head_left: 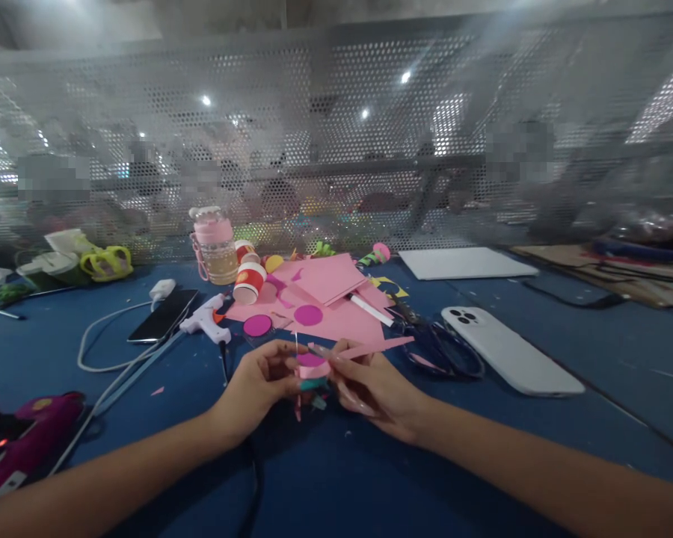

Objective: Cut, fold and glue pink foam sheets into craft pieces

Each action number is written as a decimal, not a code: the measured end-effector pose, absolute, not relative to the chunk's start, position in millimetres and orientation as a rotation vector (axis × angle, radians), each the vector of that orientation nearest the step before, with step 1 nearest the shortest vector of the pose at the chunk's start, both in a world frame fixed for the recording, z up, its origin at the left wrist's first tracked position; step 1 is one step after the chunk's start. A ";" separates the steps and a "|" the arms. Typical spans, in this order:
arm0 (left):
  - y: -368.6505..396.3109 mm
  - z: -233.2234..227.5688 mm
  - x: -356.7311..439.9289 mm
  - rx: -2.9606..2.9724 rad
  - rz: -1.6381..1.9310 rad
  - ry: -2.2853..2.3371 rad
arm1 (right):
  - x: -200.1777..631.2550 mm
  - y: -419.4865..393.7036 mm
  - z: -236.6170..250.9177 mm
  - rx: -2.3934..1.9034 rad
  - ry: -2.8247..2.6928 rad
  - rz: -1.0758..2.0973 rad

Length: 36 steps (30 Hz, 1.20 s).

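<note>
The small paper piece (312, 371) is held at the centre of the table (538, 463), pinched between the left hand (261, 385) at nine o'clock and the right hand (373, 388) at three o'clock. A paper strip (378, 346) is seen running off toward two o'clock. At twelve o'clock, the paper sheets (328, 288) are spread, with a pen (370, 308) laid on them. Scissors (443, 350) are found at two o'clock, and just beyond them, toward three, a phone (510, 351) is lying flat. At eleven o'clock a glue gun (207, 321) is placed, a second phone (162, 315) to its left, a bottle (216, 245) behind. At eight o'clock, by the table's edge, another glue gun (28, 433) is lying.
</note>
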<state>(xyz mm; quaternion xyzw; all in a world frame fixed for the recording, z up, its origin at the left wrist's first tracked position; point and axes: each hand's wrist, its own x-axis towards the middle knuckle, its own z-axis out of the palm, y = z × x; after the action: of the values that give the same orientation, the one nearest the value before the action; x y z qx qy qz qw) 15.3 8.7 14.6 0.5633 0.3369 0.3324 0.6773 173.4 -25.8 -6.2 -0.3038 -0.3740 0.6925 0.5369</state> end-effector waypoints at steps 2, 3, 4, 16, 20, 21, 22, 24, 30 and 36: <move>9.1 14.1 15.4 1.262 0.762 0.752 | 175.3 -24.3 -6.3 -0.771 -0.893 1.542; 9.5 13.8 15.3 1.263 0.767 0.755 | 177.0 -23.2 -6.5 -0.792 -0.902 1.486; 9.8 13.6 15.0 1.267 0.768 0.758 | 179.0 -21.8 -6.7 -0.810 -0.913 1.433; 9.3 13.3 12.4 1.237 0.755 0.673 | 188.2 -17.0 -6.9 -0.911 -0.907 1.237; 9.3 12.4 12.8 1.250 0.718 0.597 | 185.5 -23.5 -4.7 -0.928 -1.190 1.334; 9.3 12.1 12.8 1.251 0.710 0.581 | 184.7 -25.1 -3.9 -0.923 -1.230 1.370; 9.3 11.7 12.7 1.249 0.705 0.576 | 183.9 -26.7 -3.2 -0.908 -1.265 1.403; 9.4 10.9 12.6 1.246 0.699 0.585 | 182.2 -29.6 -2.2 -0.875 -1.341 1.448; 9.6 8.6 11.8 1.260 0.675 0.608 | 174.6 -35.6 -1.7 -0.992 -1.419 1.343; 7.8 11.9 12.2 1.293 0.596 0.597 | 172.9 -35.5 -2.9 -0.968 -1.336 1.432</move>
<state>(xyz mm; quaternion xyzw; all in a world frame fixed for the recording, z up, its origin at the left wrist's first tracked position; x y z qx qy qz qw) 12.2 7.8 11.9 0.5841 0.2699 0.2693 0.7166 172.9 -35.5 -2.9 -0.3934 -0.5430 0.5817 0.4604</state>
